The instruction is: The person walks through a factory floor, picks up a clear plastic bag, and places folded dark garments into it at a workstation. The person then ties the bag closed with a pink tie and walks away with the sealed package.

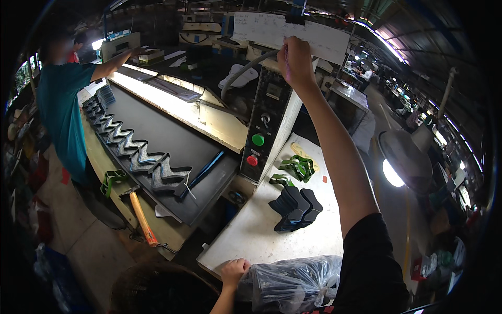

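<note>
My right hand is raised high and closed round a slim purple pen, in front of a white sheet with handwriting. The sheet hangs from a dark clip above the control box. Down at the near edge of the white table, my left hand rests with its fingers curled, beside a knotted clear plastic bag with dark contents. Whether anything is in those fingers is hidden. Farther along the table lie a stack of dark zigzag-edged pieces and green bent-metal cutting dies.
A control box with green and red buttons stands at the table's far left. On the dark machine bed lies a row of zigzag strips. An orange-handled hammer lies nearer. A person in teal reaches over the machine.
</note>
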### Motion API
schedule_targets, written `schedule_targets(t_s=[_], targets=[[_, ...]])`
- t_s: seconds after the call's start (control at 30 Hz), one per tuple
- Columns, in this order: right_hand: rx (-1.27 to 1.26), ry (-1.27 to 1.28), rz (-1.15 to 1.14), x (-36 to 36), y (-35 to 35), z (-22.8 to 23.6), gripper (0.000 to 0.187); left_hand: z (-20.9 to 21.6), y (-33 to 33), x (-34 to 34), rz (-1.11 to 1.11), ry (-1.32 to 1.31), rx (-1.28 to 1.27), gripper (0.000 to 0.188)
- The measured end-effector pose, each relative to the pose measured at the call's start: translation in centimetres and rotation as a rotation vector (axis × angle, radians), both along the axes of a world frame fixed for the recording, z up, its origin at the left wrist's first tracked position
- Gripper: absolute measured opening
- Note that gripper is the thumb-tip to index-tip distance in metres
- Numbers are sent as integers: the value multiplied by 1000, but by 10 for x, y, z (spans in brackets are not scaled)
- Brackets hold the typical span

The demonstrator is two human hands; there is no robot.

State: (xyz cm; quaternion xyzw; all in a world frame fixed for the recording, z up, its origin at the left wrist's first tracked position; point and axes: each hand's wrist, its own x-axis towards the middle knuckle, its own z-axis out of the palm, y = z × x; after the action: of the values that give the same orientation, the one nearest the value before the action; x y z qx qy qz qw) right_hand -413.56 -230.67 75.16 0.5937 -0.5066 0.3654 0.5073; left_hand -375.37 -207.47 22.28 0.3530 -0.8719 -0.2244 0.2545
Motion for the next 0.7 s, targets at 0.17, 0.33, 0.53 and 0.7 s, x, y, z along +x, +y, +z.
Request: schedule_targets(t_s=[0.17,0.33,0.53,0.7], targets=[[82,-47,26,14,12,8,14,7,-1,-3,-4,1,31,22],[103,-233,252,46,83,-12,12,10,-2,-3,-4,-42,77,23],[1105,-520,168,116,297,-91,8,-5,1,-1,27,5,-56,24],[1574,-810,443,187,439,-146,49,-8,-1,-7,21,-66,10,27]])
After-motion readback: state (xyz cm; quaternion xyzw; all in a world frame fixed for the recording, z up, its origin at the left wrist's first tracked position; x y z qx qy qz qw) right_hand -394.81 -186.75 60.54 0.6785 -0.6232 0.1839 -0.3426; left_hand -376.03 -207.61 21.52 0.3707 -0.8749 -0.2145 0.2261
